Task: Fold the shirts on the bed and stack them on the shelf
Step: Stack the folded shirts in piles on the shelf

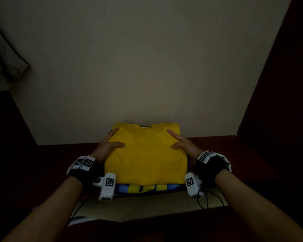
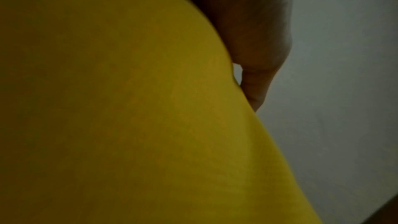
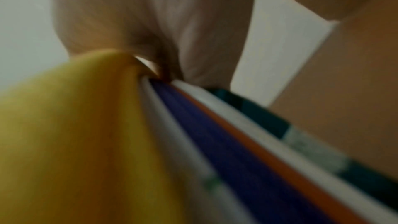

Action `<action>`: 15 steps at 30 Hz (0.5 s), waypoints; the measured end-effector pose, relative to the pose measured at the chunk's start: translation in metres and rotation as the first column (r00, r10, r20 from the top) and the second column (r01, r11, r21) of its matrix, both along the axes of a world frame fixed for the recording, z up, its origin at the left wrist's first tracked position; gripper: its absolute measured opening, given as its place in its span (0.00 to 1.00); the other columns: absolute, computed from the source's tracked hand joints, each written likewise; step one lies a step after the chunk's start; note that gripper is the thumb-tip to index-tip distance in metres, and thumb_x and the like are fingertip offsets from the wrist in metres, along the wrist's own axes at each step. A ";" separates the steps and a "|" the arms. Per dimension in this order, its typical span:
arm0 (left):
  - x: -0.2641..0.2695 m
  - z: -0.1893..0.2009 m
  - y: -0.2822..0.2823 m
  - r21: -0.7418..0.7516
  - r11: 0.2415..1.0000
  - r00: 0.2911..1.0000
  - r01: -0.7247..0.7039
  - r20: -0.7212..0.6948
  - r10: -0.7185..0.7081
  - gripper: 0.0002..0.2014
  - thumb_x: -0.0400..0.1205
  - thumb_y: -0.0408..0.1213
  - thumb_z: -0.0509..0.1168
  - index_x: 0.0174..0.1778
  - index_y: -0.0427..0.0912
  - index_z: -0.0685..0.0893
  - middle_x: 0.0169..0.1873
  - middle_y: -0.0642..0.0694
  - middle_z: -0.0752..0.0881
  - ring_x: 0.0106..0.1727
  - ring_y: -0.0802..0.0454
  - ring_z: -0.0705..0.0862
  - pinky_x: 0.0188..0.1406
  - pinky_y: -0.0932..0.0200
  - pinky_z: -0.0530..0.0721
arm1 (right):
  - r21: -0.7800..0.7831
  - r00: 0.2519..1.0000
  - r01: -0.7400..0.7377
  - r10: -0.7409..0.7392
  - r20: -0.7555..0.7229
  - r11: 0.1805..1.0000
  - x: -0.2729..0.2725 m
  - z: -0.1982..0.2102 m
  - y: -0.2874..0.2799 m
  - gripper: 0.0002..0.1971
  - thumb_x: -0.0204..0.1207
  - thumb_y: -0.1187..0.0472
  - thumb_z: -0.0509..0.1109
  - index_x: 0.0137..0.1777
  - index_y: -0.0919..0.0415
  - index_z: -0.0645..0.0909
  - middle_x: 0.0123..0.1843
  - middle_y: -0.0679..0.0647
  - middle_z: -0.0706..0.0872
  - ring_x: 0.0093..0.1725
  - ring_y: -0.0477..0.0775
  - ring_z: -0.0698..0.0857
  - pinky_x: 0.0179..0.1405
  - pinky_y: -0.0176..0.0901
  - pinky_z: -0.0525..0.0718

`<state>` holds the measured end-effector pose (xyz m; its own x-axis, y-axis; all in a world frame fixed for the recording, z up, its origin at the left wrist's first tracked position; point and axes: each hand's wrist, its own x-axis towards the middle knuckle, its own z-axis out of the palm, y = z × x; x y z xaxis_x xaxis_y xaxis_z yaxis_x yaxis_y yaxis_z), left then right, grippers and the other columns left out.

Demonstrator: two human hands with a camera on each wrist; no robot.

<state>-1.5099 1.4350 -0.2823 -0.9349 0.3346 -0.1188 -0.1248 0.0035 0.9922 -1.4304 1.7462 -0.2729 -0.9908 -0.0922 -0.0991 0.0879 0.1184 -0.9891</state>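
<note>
A folded yellow shirt (image 1: 145, 158) lies on top of a pile of folded shirts on the dark wooden shelf (image 1: 51, 163). My left hand (image 1: 118, 137) holds its left edge, thumb and forefinger on top, the other fingers hidden under the edge. My right hand (image 1: 172, 139) holds the right edge the same way. Under the yellow shirt a blue and yellow striped shirt (image 1: 147, 187) shows at the front. In the left wrist view the yellow shirt (image 2: 129, 108) fills the frame below my left hand (image 2: 254, 83). The right wrist view shows my right hand (image 3: 172, 31) over the yellow shirt (image 3: 75, 125) and the pile's white, blue and orange layers (image 3: 215, 142).
A pale back wall (image 1: 147, 67) closes the shelf, with dark wooden sides at left and right (image 1: 278, 102). A pale cloth (image 1: 3, 58) hangs at the upper left. A light surface (image 1: 147, 210) with black cables lies below the shelf's front edge.
</note>
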 end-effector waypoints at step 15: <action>-0.015 -0.099 -0.007 -0.190 0.960 0.919 -0.208 0.299 0.258 0.36 0.76 0.58 0.69 0.77 0.42 0.74 0.68 0.33 0.81 0.61 0.33 0.82 0.65 0.36 0.78 | 0.189 0.858 0.260 -0.316 0.404 0.947 -0.022 -0.090 0.007 0.44 0.63 0.40 0.80 0.74 0.65 0.74 0.68 0.62 0.82 0.56 0.62 0.85 0.57 0.55 0.81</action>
